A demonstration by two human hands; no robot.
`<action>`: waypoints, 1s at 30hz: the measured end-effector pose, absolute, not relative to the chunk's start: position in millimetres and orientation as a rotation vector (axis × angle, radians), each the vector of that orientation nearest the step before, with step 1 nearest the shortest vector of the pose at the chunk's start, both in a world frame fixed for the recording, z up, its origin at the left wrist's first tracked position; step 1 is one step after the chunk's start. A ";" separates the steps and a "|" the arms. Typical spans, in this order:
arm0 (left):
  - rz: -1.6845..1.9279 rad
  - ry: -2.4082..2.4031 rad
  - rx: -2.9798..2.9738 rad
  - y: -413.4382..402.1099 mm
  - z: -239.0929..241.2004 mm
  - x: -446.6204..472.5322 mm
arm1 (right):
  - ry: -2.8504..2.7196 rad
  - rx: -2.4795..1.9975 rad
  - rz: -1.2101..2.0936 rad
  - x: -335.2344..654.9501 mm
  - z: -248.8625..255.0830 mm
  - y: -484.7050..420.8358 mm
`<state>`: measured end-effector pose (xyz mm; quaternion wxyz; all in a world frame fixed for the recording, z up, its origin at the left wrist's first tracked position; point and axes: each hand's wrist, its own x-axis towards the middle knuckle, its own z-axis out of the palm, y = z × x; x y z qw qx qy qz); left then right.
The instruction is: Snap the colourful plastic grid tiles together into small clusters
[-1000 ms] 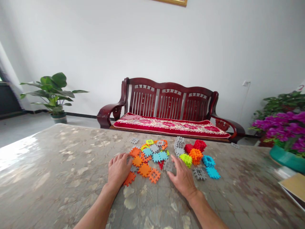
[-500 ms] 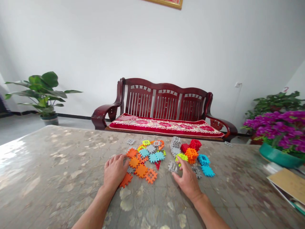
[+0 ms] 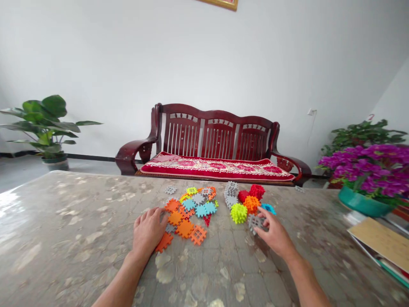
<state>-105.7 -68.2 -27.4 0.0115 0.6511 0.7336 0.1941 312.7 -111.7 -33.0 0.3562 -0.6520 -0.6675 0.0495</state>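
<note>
My left hand (image 3: 149, 230) rests on the table with its fingers lying loosely, at the left edge of a spread of toothed plastic building tiles. Nearest to it are several orange tiles (image 3: 184, 229); light blue tiles (image 3: 206, 209) lie just behind. My right hand (image 3: 275, 233) has thumb and fingers around a grey building tile (image 3: 254, 221). Beside that tile stand a yellow-green block (image 3: 238, 213) and an orange block (image 3: 252, 204). A blue piece (image 3: 269, 208) is partly covered by the right fingers. Red blocks (image 3: 256, 191) and joined grey tiles (image 3: 230, 194) sit behind.
The patterned table (image 3: 204, 273) extends to both sides. On its right stand a teal pot (image 3: 364, 202) of purple flowers and a tan-covered book or folder (image 3: 381, 241). A wooden bench (image 3: 220, 132) is behind the table, and a leafy plant (image 3: 47, 123) at left.
My right hand moved right with the grey tile, from in front of the yellow-green block to in front of the orange block. My left hand stayed by the orange tiles. The view shifted slightly.
</note>
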 end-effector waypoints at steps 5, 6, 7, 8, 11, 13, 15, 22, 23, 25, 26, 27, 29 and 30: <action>0.595 2.299 2.019 -67.1 -29.3 -106.4 | -1.801 -1.726 0.140 317.0 -36.4 -113.6; 0.591 2.300 2.020 -67.0 -29.4 -106.5 | -1.807 -1.740 0.119 315.9 -35.9 -114.0; 0.587 2.301 2.022 -67.0 -29.5 -106.6 | -1.809 -1.757 0.088 314.1 -34.9 -114.5; 0.584 2.299 2.025 -67.0 -29.6 -106.6 | -1.810 -1.775 0.047 311.5 -33.4 -115.0; 0.587 2.293 2.026 -66.9 -29.9 -106.6 | -1.823 -1.842 -0.113 299.1 -28.5 -115.8; 0.596 2.290 2.027 -66.8 -30.2 -106.6 | -1.819 -1.905 -0.219 289.4 -27.0 -115.5; 0.602 2.289 2.027 -66.8 -30.2 -106.6 | -1.809 -1.969 -0.293 281.3 -28.2 -114.6; 0.587 2.294 2.021 -67.1 -28.0 -106.0 | -1.777 -2.054 -0.314 275.0 -37.8 -112.4; 0.588 2.295 2.022 -67.1 -27.8 -105.9 | -1.756 -2.046 -0.302 275.4 -37.7 -112.5; 0.589 2.292 2.026 -67.1 -27.7 -105.8 | -1.709 -2.010 -0.286 276.6 -36.0 -112.7; 0.591 2.291 2.027 -67.1 -27.8 -105.8 | -1.681 -1.991 -0.287 277.4 -34.8 -113.0; 0.593 2.292 2.029 -67.2 -27.9 -105.7 | -1.656 -1.976 -0.294 278.3 -33.4 -113.3; 0.601 2.294 2.031 -67.3 -28.2 -105.7 | -1.629 -1.975 -0.309 280.5 -31.1 -114.1; 0.607 2.296 2.030 -67.4 -28.5 -105.7 | -1.631 -1.991 -0.309 281.5 -30.3 -114.5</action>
